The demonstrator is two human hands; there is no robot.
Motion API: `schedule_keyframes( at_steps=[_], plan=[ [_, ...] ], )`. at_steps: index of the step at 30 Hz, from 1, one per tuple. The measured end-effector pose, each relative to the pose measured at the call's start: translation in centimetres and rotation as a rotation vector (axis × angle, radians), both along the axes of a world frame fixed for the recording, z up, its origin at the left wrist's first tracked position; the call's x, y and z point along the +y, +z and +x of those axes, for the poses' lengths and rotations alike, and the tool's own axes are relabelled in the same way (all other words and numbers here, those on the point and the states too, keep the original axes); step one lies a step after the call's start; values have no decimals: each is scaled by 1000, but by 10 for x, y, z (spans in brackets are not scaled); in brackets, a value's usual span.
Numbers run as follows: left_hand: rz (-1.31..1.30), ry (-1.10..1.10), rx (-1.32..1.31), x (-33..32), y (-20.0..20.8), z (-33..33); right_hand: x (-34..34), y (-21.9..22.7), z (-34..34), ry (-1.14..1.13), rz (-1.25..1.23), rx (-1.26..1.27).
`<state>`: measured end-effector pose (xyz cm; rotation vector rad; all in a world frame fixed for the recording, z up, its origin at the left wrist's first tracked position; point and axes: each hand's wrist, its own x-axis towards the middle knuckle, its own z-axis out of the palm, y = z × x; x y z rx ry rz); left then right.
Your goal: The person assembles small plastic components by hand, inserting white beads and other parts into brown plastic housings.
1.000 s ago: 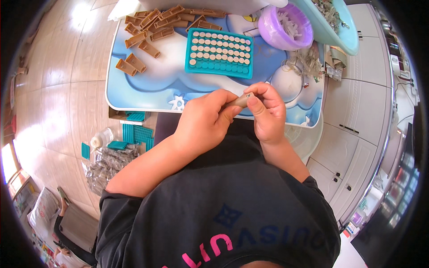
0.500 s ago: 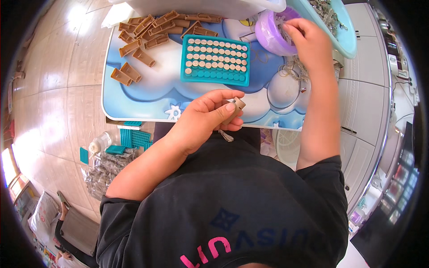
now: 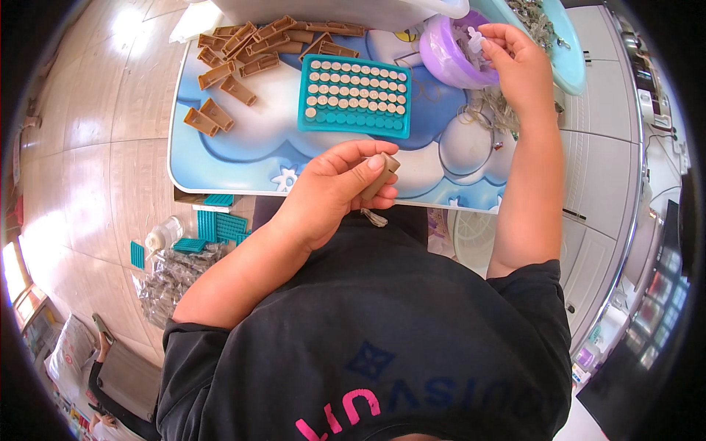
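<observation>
My left hand [image 3: 332,180] is closed around a small tan plastic casing [image 3: 380,176], held above the table's near edge. Over the purple bowl [image 3: 435,53] at the far right, my right hand [image 3: 518,62] pinches a small whitish translucent plastic piece [image 3: 476,40] between thumb and fingers. More pale pieces lie in that bowl. At the table's middle sits a teal tray [image 3: 303,110] with rows of round beige pieces; its nearest row has one such piece at the left and bare teal pegs beyond it.
Brown plastic shells [image 3: 268,37] are heaped at the far left of the blue patterned table [image 3: 243,165]. A light-blue basin [image 3: 577,66] of metallic parts stands far right, near a tangle of thin wires [image 3: 500,110]. Teal trays [image 3: 213,228] and bagged parts [image 3: 176,279] lie on the floor.
My right hand has lifted slightly within the purple bowl area, and a whitish plastic piece now shows in its fingers. My left hand has shifted a little left, still holding the tan casing.
</observation>
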<state>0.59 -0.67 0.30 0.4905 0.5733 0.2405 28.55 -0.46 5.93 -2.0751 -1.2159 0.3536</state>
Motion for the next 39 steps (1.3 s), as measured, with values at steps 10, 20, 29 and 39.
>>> schedule_keyframes(
  at_steps=[10, 20, 29, 39],
  plan=[
    [7, 12, 7, -5, 4, -1, -16, -6, -1, -6, 160, 16],
    [-16, 56, 4, -6, 6, -1, -18, -8, -5, -44, 269, 166],
    [-17, 61, -17, -7, 7, -1, -23, -14, -3, -33, 319, -286],
    [-182, 112, -117, -9, -1, -2, -40, -16, -48, -99, 520, 30]
  ],
)
